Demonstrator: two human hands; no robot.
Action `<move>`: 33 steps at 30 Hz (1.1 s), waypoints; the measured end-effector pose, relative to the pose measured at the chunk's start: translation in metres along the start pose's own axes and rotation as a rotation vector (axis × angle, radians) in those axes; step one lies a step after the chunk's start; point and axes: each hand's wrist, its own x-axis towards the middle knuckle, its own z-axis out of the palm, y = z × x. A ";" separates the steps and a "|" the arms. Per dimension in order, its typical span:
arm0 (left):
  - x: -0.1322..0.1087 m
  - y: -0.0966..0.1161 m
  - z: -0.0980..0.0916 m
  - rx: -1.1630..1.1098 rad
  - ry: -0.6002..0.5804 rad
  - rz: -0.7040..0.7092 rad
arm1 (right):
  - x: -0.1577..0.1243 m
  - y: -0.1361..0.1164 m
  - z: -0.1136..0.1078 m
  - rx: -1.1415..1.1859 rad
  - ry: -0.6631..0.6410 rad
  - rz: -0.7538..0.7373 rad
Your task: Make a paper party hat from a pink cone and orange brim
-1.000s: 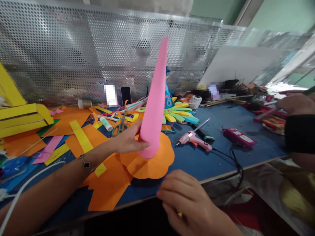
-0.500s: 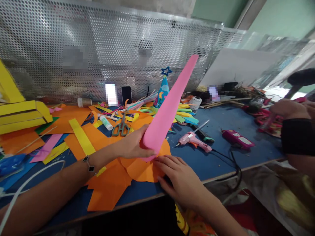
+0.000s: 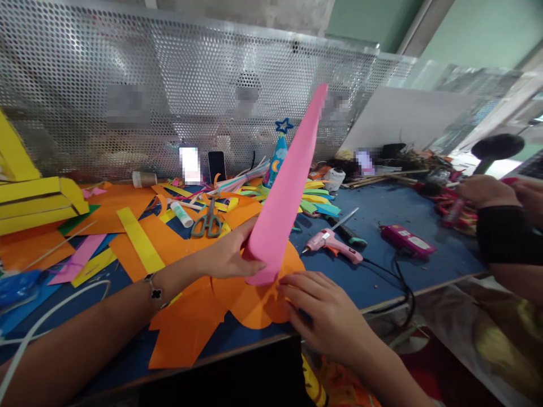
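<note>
"From here, where's the right hand?"

"Below centre, its fingers touching the right edge of the scalloped orange paper. Whether they pinch it, I can't tell."

"And the left hand?"

"Mid-frame, clasping the lower end of the pink cone, which leans up to its right above the paper."

"Farther back?"

"A star-topped hat, partly behind the cone."

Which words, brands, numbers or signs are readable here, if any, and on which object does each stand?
No text is readable.
Pink cone and orange paper: no writing visible.
Glue gun: label too small.
Purple box: label too small.
White-and-green tube: markings too blurred.
Lit phone screen: pixelated.
Lit screen at right: pixelated.
</note>
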 end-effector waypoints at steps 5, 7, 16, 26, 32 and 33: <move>-0.002 0.006 0.011 0.078 0.004 -0.116 | -0.005 -0.003 0.016 -0.050 -0.144 0.108; -0.001 0.011 0.014 0.065 0.023 -0.147 | -0.007 -0.002 0.015 -0.034 -0.154 0.108; 0.001 0.008 0.023 0.054 0.153 -0.151 | -0.005 0.007 0.011 -0.034 0.003 0.076; 0.002 0.011 0.000 -0.032 0.085 0.015 | -0.001 0.010 -0.012 -0.014 0.224 0.012; 0.002 0.011 0.008 0.034 -0.025 -0.086 | -0.003 0.003 0.012 -0.005 -0.044 0.063; 0.002 0.013 0.010 0.051 -0.041 -0.119 | -0.004 0.002 0.013 -0.012 -0.069 0.066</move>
